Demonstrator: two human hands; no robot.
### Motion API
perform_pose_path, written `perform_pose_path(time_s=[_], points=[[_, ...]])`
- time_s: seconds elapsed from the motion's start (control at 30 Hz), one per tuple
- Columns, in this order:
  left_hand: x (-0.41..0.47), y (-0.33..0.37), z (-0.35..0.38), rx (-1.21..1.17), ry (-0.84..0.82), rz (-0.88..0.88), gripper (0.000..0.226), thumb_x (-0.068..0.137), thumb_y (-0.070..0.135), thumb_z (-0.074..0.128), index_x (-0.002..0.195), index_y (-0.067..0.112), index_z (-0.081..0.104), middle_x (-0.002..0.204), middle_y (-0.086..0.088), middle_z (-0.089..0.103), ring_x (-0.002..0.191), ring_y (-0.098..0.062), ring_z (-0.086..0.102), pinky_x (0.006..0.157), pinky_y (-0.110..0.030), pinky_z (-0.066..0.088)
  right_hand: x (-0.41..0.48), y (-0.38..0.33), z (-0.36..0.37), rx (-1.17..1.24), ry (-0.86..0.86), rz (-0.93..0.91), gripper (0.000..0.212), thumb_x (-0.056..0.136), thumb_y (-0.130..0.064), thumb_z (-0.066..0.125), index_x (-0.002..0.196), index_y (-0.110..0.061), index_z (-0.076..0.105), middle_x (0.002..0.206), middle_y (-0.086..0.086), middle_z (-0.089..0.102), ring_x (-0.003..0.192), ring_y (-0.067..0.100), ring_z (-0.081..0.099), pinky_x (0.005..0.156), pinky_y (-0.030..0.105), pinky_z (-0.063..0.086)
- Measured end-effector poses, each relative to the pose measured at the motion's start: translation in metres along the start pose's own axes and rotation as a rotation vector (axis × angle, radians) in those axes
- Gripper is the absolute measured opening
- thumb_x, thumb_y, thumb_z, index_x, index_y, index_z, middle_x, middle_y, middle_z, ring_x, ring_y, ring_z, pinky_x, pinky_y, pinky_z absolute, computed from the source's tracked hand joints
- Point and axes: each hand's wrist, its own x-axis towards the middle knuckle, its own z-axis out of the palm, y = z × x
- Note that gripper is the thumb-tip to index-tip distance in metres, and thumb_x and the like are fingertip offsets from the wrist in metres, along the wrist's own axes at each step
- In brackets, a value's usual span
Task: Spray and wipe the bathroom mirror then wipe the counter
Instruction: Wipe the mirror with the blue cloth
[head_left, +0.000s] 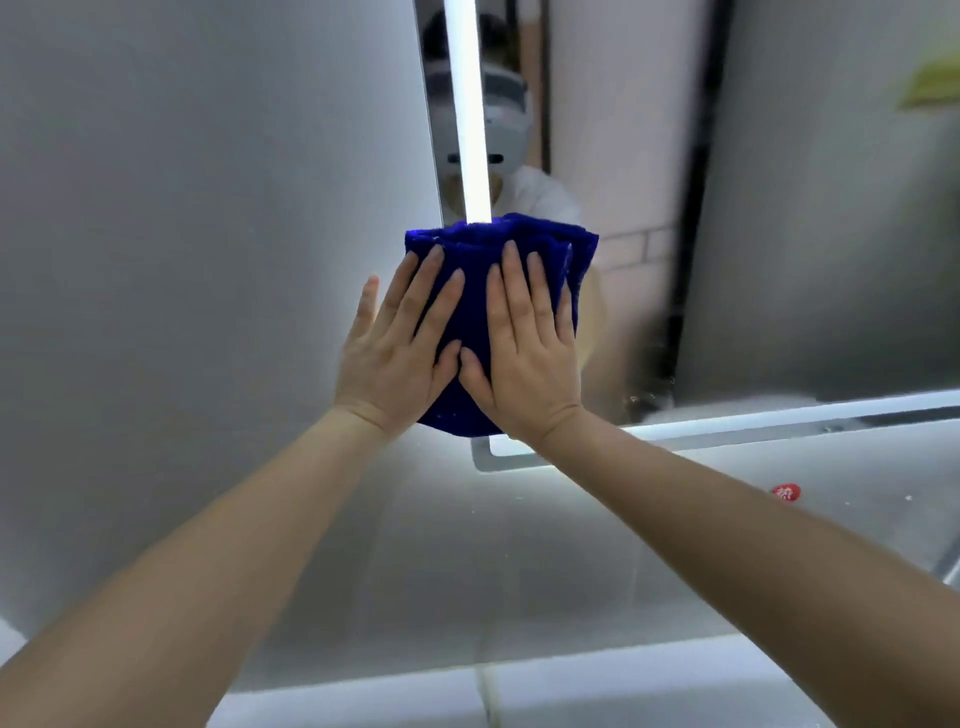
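We note two bare forearms reaching forward from the lower corners of the view. The left hand (395, 358) and right hand (524, 364) lie side by side, palms flat on a folded blue cloth (498, 234), thumbs meeting between them. The fingers (434, 270) of the left hand are straight and slightly apart, and the outermost lies off the cloth's left edge. The fingers of the right hand are straight and close together. Neither hand curls round the cloth.

The cloth is pressed against the mirror (623, 156) at its lower left corner, covering the bottom end of a lit vertical strip (470, 104). A lit horizontal strip (779, 415) runs along the mirror's bottom edge. A grey wall (208, 208) adjoins the mirror's left edge. Below the bottom edge, a red sticker (785, 492) sits on the wall. The mirror reflects a person in a white top, blurred.
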Motion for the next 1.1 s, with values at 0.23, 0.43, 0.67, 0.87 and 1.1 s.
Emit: perform_pose_path(time_s=[0.23, 0.43, 0.67, 0.87, 1.1], points=[[0.133, -0.035, -0.051, 0.050, 0.156, -0.048, 0.052, 0.097, 0.027, 0.033, 0.146, 0.012, 0.022, 0.151, -0.012, 0.031, 0.140, -0.027, 0.024, 0.113, -0.045, 0.017, 0.147, 0.035, -0.031, -0.039, 0.021, -0.033, 0.066, 0.093, -0.037, 0.037, 0.146, 0.002, 0.026, 0.153, 0.020, 0.028, 0.143, 0.030, 0.018, 0.119, 0.043, 0.010], [0.238, -0.067, -0.109, 0.086, 0.095, -0.123, 0.056, 0.099, 0.031, 0.018, 0.151, 0.018, 0.003, 0.159, -0.003, 0.003, 0.146, -0.020, 0.002, 0.117, -0.041, 0.002, 0.269, 0.052, -0.057, -0.081, 0.017, -0.022, 0.067, 0.094, -0.038, 0.030, 0.150, -0.004, 0.015, 0.159, 0.012, 0.013, 0.147, 0.025, 0.009, 0.118, 0.035, -0.002], [0.261, -0.055, -0.105, -0.021, 0.185, -0.279, 0.052, 0.100, 0.023, 0.022, 0.151, 0.019, 0.008, 0.159, -0.002, 0.004, 0.146, -0.020, 0.001, 0.118, -0.040, 0.003, 0.301, 0.062, -0.059, -0.099, 0.033, -0.043, 0.068, 0.093, -0.039, 0.025, 0.151, -0.006, 0.012, 0.160, 0.009, 0.009, 0.148, 0.022, 0.005, 0.118, 0.034, -0.003], [0.233, -0.034, -0.085, -0.036, 0.273, -0.251, 0.053, 0.097, 0.026, 0.024, 0.149, 0.017, 0.020, 0.157, -0.005, 0.017, 0.146, -0.025, 0.010, 0.117, -0.040, 0.004, 0.258, 0.078, -0.059, -0.096, 0.046, -0.128, 0.064, 0.096, -0.038, 0.030, 0.150, -0.004, 0.020, 0.158, 0.012, 0.018, 0.147, 0.026, 0.014, 0.118, 0.038, 0.004], [0.165, 0.020, -0.040, -0.031, 0.291, -0.191, 0.049, 0.098, 0.022, 0.030, 0.145, 0.007, 0.029, 0.152, -0.016, 0.028, 0.141, -0.034, 0.022, 0.117, -0.042, 0.013, 0.161, 0.092, -0.053, -0.066, 0.043, -0.137, 0.061, 0.094, -0.034, 0.040, 0.145, 0.000, 0.032, 0.151, 0.019, 0.032, 0.142, 0.032, 0.027, 0.118, 0.043, 0.013]])
